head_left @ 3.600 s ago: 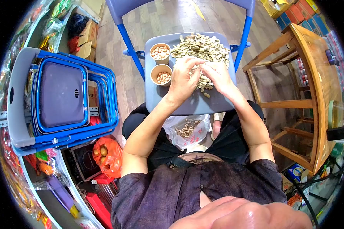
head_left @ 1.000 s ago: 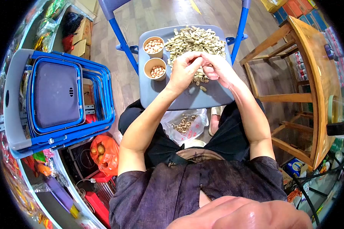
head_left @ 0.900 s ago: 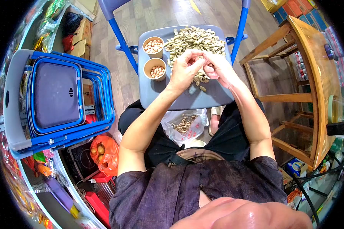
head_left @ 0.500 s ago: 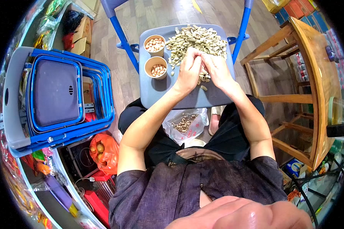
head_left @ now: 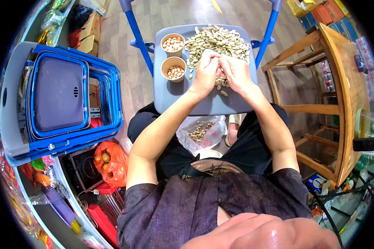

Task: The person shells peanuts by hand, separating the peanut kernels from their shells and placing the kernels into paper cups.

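My left hand (head_left: 205,74) and my right hand (head_left: 237,75) meet over the front of a grey chair seat (head_left: 183,101). Their fingers are closed and pressed together at the tips; whatever sits between them is hidden. Just beyond and partly under the hands spreads a heap of peanut shells (head_left: 220,41), with a few loose pieces near my wrists. Left of the heap stand two paper cups, a far cup (head_left: 173,52) and a near cup (head_left: 173,78), both holding shelled peanuts.
A plastic bag (head_left: 214,135) with unshelled peanuts lies between my legs below the seat. Folded blue-framed chairs (head_left: 60,95) stand at left, above an orange bag (head_left: 114,166) of round produce. A wooden stool (head_left: 332,108) lies on its side at right.
The whole view has shifted slightly, moving the seat and cups a little up and to the right. Both hands stay joined in nearly the same pose.
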A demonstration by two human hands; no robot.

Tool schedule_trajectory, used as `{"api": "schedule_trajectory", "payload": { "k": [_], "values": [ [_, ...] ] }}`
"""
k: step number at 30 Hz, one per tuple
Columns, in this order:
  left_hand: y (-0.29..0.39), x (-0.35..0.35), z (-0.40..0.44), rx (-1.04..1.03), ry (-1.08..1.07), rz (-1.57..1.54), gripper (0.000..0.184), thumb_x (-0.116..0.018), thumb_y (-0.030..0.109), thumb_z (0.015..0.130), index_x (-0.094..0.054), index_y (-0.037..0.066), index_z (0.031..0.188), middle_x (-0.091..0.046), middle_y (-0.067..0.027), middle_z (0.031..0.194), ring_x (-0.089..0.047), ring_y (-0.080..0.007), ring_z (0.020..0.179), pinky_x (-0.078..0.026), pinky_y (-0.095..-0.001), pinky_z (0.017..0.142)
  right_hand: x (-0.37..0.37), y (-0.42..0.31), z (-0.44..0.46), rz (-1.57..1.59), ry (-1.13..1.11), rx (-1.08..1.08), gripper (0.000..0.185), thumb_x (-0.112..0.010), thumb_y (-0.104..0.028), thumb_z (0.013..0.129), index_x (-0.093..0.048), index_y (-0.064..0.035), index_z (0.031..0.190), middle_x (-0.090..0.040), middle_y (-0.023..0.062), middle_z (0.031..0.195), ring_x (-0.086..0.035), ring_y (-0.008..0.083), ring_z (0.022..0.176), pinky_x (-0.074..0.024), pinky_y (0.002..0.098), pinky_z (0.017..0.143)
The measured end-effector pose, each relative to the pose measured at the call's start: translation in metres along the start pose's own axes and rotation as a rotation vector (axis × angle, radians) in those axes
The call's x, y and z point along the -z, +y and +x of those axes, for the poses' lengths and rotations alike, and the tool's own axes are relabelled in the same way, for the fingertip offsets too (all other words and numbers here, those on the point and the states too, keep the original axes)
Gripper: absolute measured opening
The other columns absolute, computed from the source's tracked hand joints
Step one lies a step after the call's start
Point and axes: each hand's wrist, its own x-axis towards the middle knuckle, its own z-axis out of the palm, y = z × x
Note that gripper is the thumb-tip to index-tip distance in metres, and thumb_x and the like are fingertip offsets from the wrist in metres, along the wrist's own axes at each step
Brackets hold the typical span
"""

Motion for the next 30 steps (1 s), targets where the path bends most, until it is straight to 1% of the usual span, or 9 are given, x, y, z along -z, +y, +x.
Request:
{"api": "schedule_trajectory", "payload": {
  "k": [10,12,13,15,17,19,20,23,30],
  "values": [
    [0.017,0.006,-0.012,0.292,0.042,-0.279,0.010,-0.042,0.012,0.098,-0.050,0.006,0.099,-0.040,0.0033,0.067,-0.037,-0.0068,0.056,-0.040,-0.0234,0.057,-0.002,0.003,-0.004,-0.238,-0.056,0.196,0.030,-0.047,-0.027,0.098,-0.063,-0.0050,0.087,-0.063,0.0127,0.070,-0.065,0.0264,0.068,-0.0484,0.0389,0.061],
    [0.017,0.016,-0.006,0.395,-0.107,-0.441,0.009,-0.044,0.013,0.098,-0.050,0.006,0.099,-0.038,0.0047,0.066,-0.037,-0.0056,0.055,-0.036,-0.0229,0.053,-0.009,0.006,-0.007,0.253,-0.026,-0.024,0.035,-0.046,-0.030,0.099,-0.059,-0.0040,0.079,-0.054,0.0064,0.059,-0.053,0.0176,0.053,-0.0414,0.0337,0.050],
    [0.016,0.017,-0.006,0.395,-0.141,-0.499,0.008,-0.045,0.013,0.097,-0.050,0.007,0.100,-0.034,0.0064,0.065,-0.035,-0.0045,0.054,-0.033,-0.0235,0.051,-0.008,0.006,-0.007,0.251,-0.027,-0.022,0.035,-0.046,-0.030,0.099,-0.059,-0.0040,0.079,-0.054,0.0064,0.059,-0.053,0.0176,0.053,-0.0414,0.0337,0.050],
    [0.020,0.020,-0.005,0.407,-0.174,-0.402,0.008,-0.047,0.013,0.096,-0.051,0.007,0.099,-0.036,0.0062,0.065,-0.036,-0.0043,0.055,-0.033,-0.0235,0.051,-0.002,0.002,-0.008,0.726,-0.127,-0.363,0.043,-0.043,-0.035,0.101,-0.043,-0.0092,0.066,-0.039,-0.0039,0.056,-0.033,0.0073,0.045,-0.0256,0.0234,0.042],
    [0.020,0.018,-0.003,0.415,-0.202,-0.300,0.007,-0.049,0.012,0.095,-0.051,0.007,0.099,-0.038,0.0060,0.065,-0.036,-0.0042,0.055,-0.034,-0.0234,0.051,0.005,0.002,-0.009,0.920,-0.187,-0.481,0.042,-0.043,-0.036,0.101,-0.042,-0.0124,0.065,-0.036,-0.0063,0.055,-0.028,0.0058,0.044,-0.0216,0.0225,0.042],
    [0.013,0.010,-0.001,0.132,-0.022,0.301,0.010,-0.055,0.011,0.091,-0.055,0.006,0.099,-0.045,0.0031,0.066,-0.044,-0.0076,0.058,-0.040,-0.0256,0.054,0.009,-0.005,-0.009,1.097,-0.236,-0.639,0.043,-0.042,-0.040,0.100,-0.039,-0.0161,0.064,-0.030,-0.0086,0.054,-0.024,0.0049,0.044,-0.0187,0.0216,0.041],
    [0.011,0.010,-0.001,0.130,-0.024,0.301,0.010,-0.055,0.011,0.091,-0.055,0.006,0.099,-0.045,0.0031,0.066,-0.044,-0.0076,0.058,-0.040,-0.0256,0.054,0.009,-0.002,-0.008,1.096,-0.234,-0.637,0.043,-0.042,-0.040,0.100,-0.039,-0.0161,0.064,-0.030,-0.0086,0.054,-0.024,0.0049,0.044,-0.0187,0.0216,0.041],
    [0.019,0.005,-0.004,-0.330,0.096,0.824,0.020,-0.063,0.007,0.084,-0.063,0.007,0.104,-0.056,-0.0038,0.074,-0.054,-0.0144,0.067,-0.047,-0.0295,0.064,0.008,0.005,-0.007,1.038,-0.238,-0.650,0.044,-0.042,-0.042,0.100,-0.041,-0.0150,0.065,-0.031,-0.0077,0.053,-0.025,0.0048,0.043,-0.0186,0.0217,0.040],
    [0.022,0.012,0.001,-0.303,-0.005,0.698,0.015,-0.067,0.006,0.083,-0.068,0.003,0.097,-0.064,-0.0077,0.083,-0.060,-0.0144,0.073,-0.048,-0.0279,0.066,0.001,0.008,-0.006,0.797,-0.124,-0.495,0.048,-0.042,-0.043,0.100,-0.044,-0.0125,0.064,-0.034,-0.0063,0.053,-0.026,0.0046,0.044,-0.0187,0.0227,0.041]
  ]
}}
